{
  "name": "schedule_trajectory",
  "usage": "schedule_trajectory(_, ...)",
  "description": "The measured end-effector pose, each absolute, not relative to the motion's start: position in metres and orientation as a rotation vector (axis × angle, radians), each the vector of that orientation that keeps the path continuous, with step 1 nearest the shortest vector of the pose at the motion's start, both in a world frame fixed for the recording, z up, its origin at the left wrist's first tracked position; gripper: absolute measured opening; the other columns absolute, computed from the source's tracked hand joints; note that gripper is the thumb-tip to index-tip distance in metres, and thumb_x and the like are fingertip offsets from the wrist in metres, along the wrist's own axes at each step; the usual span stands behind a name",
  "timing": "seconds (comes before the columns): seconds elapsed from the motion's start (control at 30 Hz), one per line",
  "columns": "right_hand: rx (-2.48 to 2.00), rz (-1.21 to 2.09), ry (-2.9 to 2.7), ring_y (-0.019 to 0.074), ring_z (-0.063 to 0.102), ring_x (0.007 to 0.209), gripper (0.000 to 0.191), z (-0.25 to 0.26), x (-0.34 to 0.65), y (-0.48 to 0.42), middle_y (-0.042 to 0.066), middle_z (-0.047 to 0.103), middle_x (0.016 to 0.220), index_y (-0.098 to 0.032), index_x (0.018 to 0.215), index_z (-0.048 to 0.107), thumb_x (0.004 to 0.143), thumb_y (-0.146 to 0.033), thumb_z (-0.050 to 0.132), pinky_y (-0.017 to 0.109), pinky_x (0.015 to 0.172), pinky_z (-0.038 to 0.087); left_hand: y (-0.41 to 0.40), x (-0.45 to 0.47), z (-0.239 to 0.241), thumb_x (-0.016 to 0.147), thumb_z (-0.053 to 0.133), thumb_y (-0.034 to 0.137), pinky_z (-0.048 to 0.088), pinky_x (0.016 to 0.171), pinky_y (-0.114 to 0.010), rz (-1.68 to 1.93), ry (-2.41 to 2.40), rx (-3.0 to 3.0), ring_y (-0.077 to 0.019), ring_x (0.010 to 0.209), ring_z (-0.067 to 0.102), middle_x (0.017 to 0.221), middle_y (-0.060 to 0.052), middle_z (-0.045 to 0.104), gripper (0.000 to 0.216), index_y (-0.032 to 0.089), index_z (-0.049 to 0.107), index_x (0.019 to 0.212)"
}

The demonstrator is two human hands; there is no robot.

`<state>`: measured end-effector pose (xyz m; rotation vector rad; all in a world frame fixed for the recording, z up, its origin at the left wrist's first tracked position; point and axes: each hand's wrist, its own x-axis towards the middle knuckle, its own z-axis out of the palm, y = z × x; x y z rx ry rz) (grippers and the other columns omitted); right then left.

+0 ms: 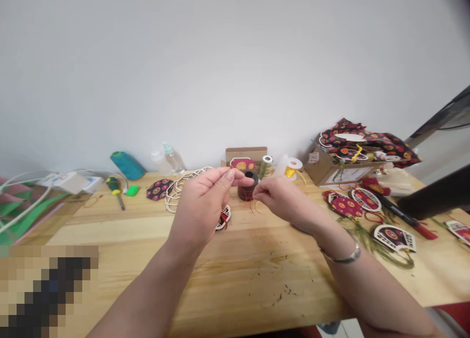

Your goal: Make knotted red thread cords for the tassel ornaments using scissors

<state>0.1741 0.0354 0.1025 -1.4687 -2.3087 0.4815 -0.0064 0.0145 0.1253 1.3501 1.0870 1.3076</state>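
Observation:
My left hand [205, 198] is raised above the table, thumb and forefinger pressed together. Whatever is in that pinch is too small to make out. Just past its lower edge, a dark patterned ornament [223, 217] with a pale rim and a red cord shows, partly hidden by the hand. My right hand [281, 198] is held opposite, its fingertips pinched too. A fine red thread [251, 197] shows close to its fingertips; whether the hand grips it cannot be told. Behind the hands stands a dark thread spool [248, 190].
At the back are a green thread spool [266, 168], a yellow spool [292, 169] and a clear pump bottle [173, 159]. A screwdriver [115, 191] and teal thread cone [127, 165] lie left. Right are a cardboard box [323, 169], fan ornament [394, 237] and black marker [400, 212].

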Motion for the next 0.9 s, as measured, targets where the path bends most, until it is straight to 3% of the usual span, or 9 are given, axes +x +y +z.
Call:
schedule_trajectory(0.2, -1.217, 0.398, -2.197, 0.0129, 0.056, 0.072, 0.021, 0.138, 0.184, 0.011, 0.002, 0.067, 0.078, -0.017, 0.079, 0.069, 0.088, -0.012, 0.051, 0.026, 0.068, 0.038, 0.019, 0.003, 0.116, 0.088, 0.058, 0.04, 0.025, 0.037, -0.02, 1.178, 1.175, 1.33, -0.0073, 0.039, 0.028, 0.043, 0.008, 0.031, 0.029, 0.017, 0.075, 0.09)
schedule_trajectory(0.43, -1.209, 0.291, -2.202, 0.0133, 0.053, 0.074, 0.022, 0.139, 0.181, 0.009, 0.003, 0.063, 0.078, -0.015, 0.077, 0.066, 0.092, -0.014, 0.05, 0.026, 0.07, 0.035, 0.015, 0.014, 0.112, 0.086, 0.06, 0.041, 0.022, 0.036, -0.02, 1.041, 1.173, 1.336, -0.0072, 0.04, 0.029, 0.044, 0.007, 0.038, 0.029, 0.016, 0.073, 0.083)
schedule_trajectory(0.9, -1.14, 0.214, -2.16, 0.0119, 0.053, 0.075, 0.028, 0.138, 0.18, 0.011, 0.001, 0.06, 0.075, -0.016, 0.071, 0.064, 0.094, -0.012, 0.047, 0.024, 0.071, 0.034, 0.008, 0.012, 0.116, 0.089, 0.054, 0.048, 0.026, 0.04, -0.021, 0.905, 1.184, 1.429, -0.0085, 0.044, 0.031, 0.048, 0.005, 0.037, 0.04, 0.017, 0.067, 0.068)
